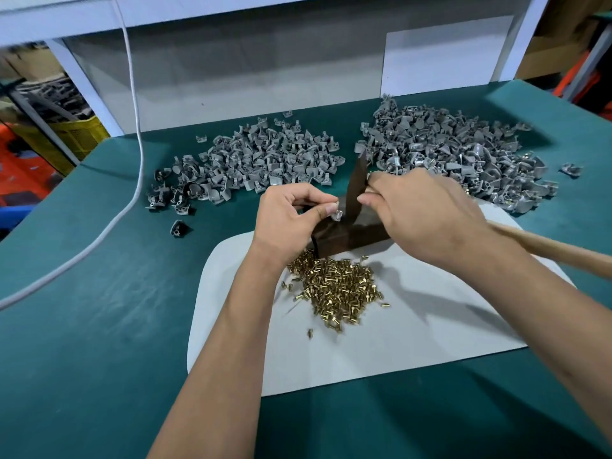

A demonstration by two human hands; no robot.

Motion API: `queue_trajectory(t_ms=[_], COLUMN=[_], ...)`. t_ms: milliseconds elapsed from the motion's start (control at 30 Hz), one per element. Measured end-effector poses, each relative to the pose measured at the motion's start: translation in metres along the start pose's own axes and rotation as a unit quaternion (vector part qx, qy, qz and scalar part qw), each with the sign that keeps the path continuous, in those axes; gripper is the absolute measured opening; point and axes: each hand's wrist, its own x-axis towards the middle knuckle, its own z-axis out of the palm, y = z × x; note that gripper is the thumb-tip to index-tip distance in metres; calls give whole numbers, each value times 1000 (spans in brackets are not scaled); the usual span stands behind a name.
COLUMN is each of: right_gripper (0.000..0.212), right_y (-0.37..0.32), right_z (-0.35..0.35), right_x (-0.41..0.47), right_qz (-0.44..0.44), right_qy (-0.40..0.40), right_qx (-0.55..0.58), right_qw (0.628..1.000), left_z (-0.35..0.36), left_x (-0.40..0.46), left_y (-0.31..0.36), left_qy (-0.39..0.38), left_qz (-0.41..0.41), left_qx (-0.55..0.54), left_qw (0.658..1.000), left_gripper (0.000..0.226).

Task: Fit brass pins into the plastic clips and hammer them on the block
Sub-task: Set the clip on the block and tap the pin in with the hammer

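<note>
- A single grey plastic clip is held pinched between thumb and forefinger of the left hand, seated on the top face of the dark block.
- The fingers of the right hand are seen curled round the wooden handle of a hammer; its dark head stands just beyond the left fingertips, touching or nearly touching the clip. Whether contact is made cannot be told.
- Whether a pin is already seated in the clip cannot be told; the part is too small and partly covered by the fingertips.
- Loose brass pins are heaped on the white mat, on the wrist side of the left hand, close to the block.
- Two piles of clips are noted on the green counter beyond the fingers: a left pile and a right pile. Metal appears to glint in the right pile, so it is judged the finished stock.
- Handling, as judged: the clip is light, stiff and smooth, liable to skid or tip under a blow; it is best held low at its sides, fingertips clear of the strike point.
- The pins are small and prone to roll; each is best taken by its shank between fingertips.
- The block is judged heavy enough to stay put unaided.
</note>
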Motion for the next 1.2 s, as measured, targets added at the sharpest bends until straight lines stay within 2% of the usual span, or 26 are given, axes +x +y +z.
queue_trajectory(t_ms=[67, 200, 300, 400, 533, 700, 867, 967, 1200], right_gripper=[27, 25, 24, 25, 26, 30, 28, 27, 25], right_y=[1, 0, 0, -5, -7, -7, 3, 5, -2], right_z=[1, 0, 1, 0, -5, -8, -18, -24, -19], right_x=[-1, 1, 0, 0, 1, 0, -4, -2, -8], right_qz=[1, 8, 11, 8, 3, 12, 48, 41, 35], right_qy=[23, -9, 28, -3, 31, -35, 55, 75, -22], right_qx=[8, -7, 9, 1, 1, -30, 52, 62, 35], right_qw=[1000, 1000, 999, 1000, 1000, 999, 996, 994, 999], left_z=[0, 0, 0, 0, 0, 0, 6, 5, -4], left_x=[1, 0, 1, 1, 1, -2, -4, -4, -2], left_y=[0, 0, 2, 2, 2, 3, 6, 5, 4], left_qy=[2, 4, 2, 2, 2, -2, 7, -8, -39], left_qz=[1, 1, 6, 12, 15, 16, 24, 28, 18], left_qx=[-5, 3, -1, 10, 7, 19, 21, 46, 118], left_qw=[1000, 1000, 1000, 1000, 1000, 1000, 999, 999, 992], left_gripper=[16, 18, 19, 27, 28, 11, 13, 6, 14])
